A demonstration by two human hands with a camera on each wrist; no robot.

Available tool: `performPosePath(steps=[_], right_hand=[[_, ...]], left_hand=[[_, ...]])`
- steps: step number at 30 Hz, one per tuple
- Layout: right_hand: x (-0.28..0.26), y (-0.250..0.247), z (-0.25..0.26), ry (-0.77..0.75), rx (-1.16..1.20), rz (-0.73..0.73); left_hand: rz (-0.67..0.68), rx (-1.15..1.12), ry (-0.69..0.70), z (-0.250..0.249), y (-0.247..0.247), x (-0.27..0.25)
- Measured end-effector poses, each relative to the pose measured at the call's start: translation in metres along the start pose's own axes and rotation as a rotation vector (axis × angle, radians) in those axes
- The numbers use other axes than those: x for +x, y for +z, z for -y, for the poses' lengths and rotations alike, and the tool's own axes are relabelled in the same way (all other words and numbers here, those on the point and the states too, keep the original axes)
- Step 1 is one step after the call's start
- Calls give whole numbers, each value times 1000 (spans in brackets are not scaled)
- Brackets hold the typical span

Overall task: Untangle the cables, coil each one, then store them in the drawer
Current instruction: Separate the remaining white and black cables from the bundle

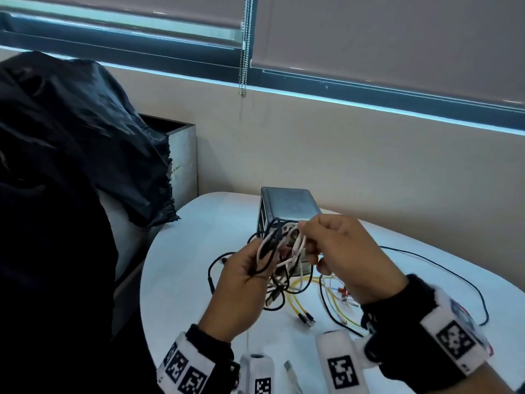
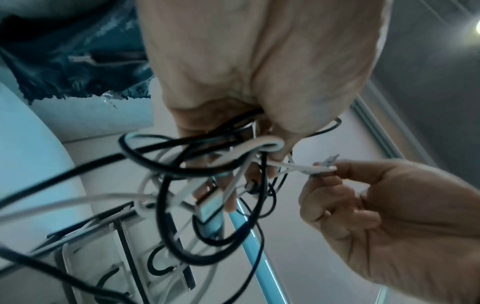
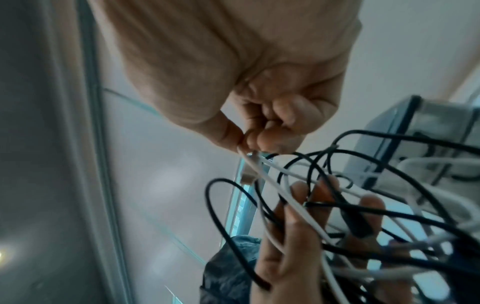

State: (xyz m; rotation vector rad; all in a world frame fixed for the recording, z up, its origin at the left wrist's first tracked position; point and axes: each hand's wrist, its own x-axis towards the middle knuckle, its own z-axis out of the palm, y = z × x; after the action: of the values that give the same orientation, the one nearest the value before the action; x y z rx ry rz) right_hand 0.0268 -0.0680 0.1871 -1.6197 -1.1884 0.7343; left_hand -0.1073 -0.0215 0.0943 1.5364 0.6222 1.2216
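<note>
White table (image 1: 181, 280): left hand (image 1: 244, 282) grips cable tangle (image 1: 279, 245); right hand (image 1: 349, 257) pinches white cable (image 2: 291, 166).

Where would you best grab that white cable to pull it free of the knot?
Probably at its loose plug end, where the right hand already pinches the white cable. That end sticks out to the right of the tangle gripped by the left hand, so come from the right and draw it away from the loops.

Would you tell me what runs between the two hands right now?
A white cable spans the gap: the right hand pinches its end, and the left hand grips the tangle. The left wrist view shows it.
</note>
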Motion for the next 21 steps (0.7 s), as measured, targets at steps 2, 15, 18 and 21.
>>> performPosePath(steps=[2,15,18,21], right_hand=[[1,-6,3,47,69,56],[5,-19,-7,-61,-43,40],[-3,-19,-11,-179,-77,179],[-17,-14,-18,-255,-158,403]], left_hand=[[12,50,7,6,-4,0],[21,-20,-160,22,1,-6],[-30,-65,-228,22,5,-5],[-95,-123,-290,20,4,-3]])
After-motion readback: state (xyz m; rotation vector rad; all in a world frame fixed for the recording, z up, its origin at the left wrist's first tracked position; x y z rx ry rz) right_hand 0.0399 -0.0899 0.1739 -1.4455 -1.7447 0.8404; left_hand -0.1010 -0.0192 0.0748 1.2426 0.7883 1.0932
